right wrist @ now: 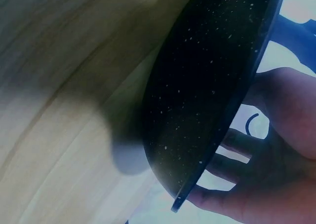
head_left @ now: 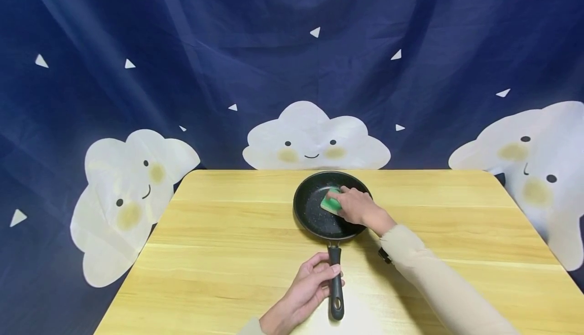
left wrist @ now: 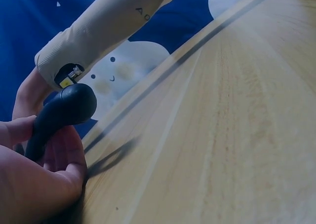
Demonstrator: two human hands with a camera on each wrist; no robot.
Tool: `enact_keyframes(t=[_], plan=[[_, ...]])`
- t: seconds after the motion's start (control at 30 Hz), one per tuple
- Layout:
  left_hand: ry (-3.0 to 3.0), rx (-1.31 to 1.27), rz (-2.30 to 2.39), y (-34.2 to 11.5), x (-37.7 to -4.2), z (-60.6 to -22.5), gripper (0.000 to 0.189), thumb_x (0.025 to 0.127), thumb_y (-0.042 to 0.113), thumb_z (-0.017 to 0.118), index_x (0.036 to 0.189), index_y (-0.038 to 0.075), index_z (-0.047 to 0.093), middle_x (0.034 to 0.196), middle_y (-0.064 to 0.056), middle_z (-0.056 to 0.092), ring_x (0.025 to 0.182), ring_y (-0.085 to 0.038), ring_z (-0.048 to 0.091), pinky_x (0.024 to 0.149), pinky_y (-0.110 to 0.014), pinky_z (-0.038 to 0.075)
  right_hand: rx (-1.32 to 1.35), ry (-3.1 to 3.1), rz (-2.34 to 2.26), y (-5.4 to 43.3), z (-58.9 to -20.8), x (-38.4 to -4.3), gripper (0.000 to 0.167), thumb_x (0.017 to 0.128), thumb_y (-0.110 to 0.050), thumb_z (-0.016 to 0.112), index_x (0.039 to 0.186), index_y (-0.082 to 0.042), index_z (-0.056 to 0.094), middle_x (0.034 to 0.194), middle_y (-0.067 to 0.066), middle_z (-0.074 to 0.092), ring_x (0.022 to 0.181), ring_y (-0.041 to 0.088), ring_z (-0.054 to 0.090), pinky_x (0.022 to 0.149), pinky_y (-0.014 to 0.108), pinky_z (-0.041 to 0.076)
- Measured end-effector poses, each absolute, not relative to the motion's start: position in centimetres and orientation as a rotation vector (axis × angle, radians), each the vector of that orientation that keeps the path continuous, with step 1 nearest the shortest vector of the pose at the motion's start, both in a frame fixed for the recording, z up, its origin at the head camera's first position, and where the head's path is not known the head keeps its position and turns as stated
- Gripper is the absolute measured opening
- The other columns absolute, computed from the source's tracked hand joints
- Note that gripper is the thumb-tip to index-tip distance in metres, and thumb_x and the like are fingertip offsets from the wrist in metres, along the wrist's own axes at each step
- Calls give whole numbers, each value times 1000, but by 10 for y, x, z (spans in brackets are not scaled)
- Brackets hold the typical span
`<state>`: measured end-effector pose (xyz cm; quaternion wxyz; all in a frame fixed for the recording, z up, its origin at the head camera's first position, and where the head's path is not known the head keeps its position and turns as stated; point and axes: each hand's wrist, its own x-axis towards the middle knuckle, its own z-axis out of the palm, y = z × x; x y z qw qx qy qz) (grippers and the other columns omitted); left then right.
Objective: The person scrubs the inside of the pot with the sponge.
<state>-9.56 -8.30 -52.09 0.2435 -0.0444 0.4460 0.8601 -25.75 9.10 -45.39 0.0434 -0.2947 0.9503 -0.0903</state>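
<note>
A black speckled frying pan (head_left: 315, 221) is at the middle of the wooden table, its handle (head_left: 336, 294) pointing toward me. My left hand (head_left: 307, 287) grips that handle from the left, thumb on top and fingers curled beneath. In the left wrist view the handle's rounded end (left wrist: 79, 104) sticks out past the left hand (left wrist: 44, 184). Inside the pan, my right hand (head_left: 360, 207) holds a green sponge (head_left: 329, 204) against the inner surface. The right wrist view has the pan's outer side (right wrist: 202, 86) in front of the right hand (right wrist: 266, 169), and the sponge is hidden there.
The light wooden table (head_left: 228, 254) spreads to both sides of the pan. Behind it hangs a dark blue curtain (head_left: 274, 56) printed with white clouds and triangles. A small black device (head_left: 385, 255) shows under the right sleeve (head_left: 438, 279).
</note>
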Motion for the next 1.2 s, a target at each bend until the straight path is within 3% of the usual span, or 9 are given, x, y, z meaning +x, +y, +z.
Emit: enact_keyframes(t=[0.63, 0.97, 1.2], plan=[[1239, -123, 2317, -84, -96, -520, 34, 96, 5, 67, 128, 0, 56, 96, -5, 64, 90, -19, 64, 83, -32, 58, -991, 2827, -409, 93, -452, -236, 44, 87, -2, 77, 129, -11, 67, 109, 18, 64, 96, 34, 63, 76, 51, 58], [1224, -95, 2322, -85, -96, -519, 35, 97, 5, 67, 129, -1, 54, 97, -5, 63, 88, -17, 64, 81, -30, 58, -970, 2757, -469, 89, -448, -235, 43, 86, -5, 78, 128, -11, 69, 118, 17, 69, 107, 35, 63, 86, 48, 55], [1221, -110, 2320, -85, -96, -519, 34, 97, 5, 67, 129, 0, 55, 96, -5, 63, 88, -18, 64, 80, -30, 58, -953, 2688, -496, 88, -447, -235, 45, 88, -9, 75, 133, -12, 67, 119, 15, 66, 102, 29, 58, 79, 41, 51]])
